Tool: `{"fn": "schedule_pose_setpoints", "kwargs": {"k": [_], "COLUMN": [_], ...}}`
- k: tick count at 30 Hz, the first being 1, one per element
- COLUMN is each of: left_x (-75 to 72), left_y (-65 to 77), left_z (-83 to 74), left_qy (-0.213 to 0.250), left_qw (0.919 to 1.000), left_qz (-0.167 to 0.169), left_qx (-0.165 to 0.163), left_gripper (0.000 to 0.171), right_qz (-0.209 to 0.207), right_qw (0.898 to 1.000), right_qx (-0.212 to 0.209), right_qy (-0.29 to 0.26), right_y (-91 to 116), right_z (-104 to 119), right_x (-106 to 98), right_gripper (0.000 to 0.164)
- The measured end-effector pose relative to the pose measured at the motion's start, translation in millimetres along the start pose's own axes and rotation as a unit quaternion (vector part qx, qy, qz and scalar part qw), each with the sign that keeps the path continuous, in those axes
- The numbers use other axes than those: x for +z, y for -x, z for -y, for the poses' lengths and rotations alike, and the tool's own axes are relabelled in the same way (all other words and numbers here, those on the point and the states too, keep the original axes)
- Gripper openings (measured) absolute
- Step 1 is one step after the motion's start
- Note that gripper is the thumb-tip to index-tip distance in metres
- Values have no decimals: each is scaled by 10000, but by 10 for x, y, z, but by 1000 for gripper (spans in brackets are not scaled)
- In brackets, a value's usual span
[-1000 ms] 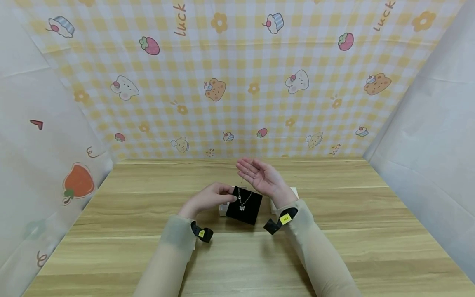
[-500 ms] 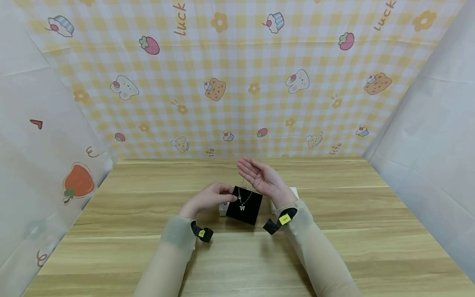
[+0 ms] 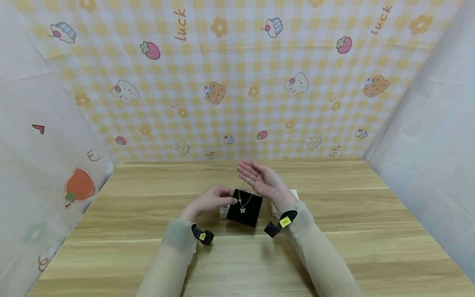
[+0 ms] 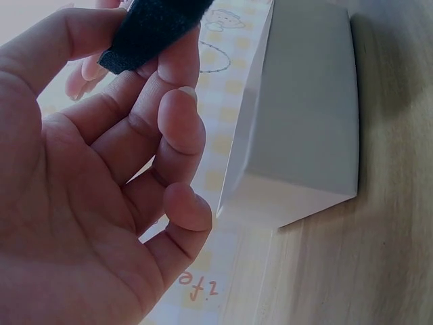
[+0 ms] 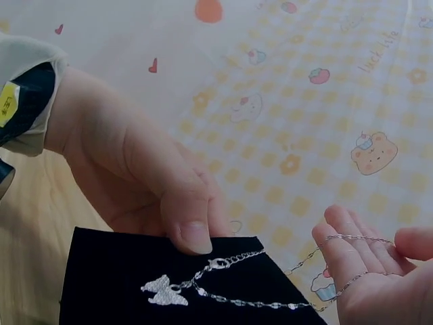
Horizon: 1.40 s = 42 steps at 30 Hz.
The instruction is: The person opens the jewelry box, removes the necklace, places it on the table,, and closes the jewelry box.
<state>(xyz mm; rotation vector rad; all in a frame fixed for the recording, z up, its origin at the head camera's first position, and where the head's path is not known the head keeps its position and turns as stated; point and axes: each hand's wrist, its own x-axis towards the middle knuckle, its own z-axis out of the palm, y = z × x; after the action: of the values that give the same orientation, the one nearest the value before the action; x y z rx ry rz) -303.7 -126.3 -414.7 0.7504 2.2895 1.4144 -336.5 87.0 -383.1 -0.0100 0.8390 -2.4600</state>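
Note:
A square black display pad (image 3: 250,216) is pinched between the thumb and fingers of my left hand (image 3: 212,201), tilted up above the table. On its face lies a silver necklace (image 5: 233,301) with a butterfly pendant (image 5: 164,291) and a small clasp (image 5: 218,263). My right hand (image 3: 266,182) is beyond the pad's far right edge, palm up, fingers extended. The chain runs off the pad and drapes across those fingers in the right wrist view. In the left wrist view, the left fingers (image 4: 179,122) curl below the dark pad edge.
Behind the pad, a white box (image 4: 301,115) stands on the wooden table (image 3: 237,264), mostly hidden in the head view. Another white box part (image 3: 295,194) sits partly behind the right wrist. A checked cloth (image 3: 237,82) hangs along the table's back edge.
The head view has tilted slightly, so everything sits a little lower in it. Both hands keep nearly the same pose, with the chain shifting slightly at the right fingers.

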Motion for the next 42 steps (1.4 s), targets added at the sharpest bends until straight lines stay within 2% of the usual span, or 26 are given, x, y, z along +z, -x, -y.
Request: {"fn": "schedule_pose_setpoints", "kwargs": {"k": [6, 15, 24, 42], "left_x": [-8, -5, -1, -15], "left_y": [13, 19, 30, 26], "left_z": [19, 32, 3, -3], "left_qy": [-13, -58, -66, -78], "left_qw": [10000, 10000, 10000, 10000], "left_qz": [-46, -3, -19, 1], "left_qx": [43, 33, 9, -14], "left_gripper": [21, 21, 21, 21], "right_qz": [-12, -112, -151, -146], "right_qw": [10000, 9999, 9999, 9999], "right_qx": [-17, -23, -54, -6], "right_qy": [85, 63, 36, -66], "right_y": [4, 42, 63, 86], "right_z": [19, 52, 56, 94], "right_x": [36, 89, 106, 215], "right_gripper": [43, 46, 27, 25]}}
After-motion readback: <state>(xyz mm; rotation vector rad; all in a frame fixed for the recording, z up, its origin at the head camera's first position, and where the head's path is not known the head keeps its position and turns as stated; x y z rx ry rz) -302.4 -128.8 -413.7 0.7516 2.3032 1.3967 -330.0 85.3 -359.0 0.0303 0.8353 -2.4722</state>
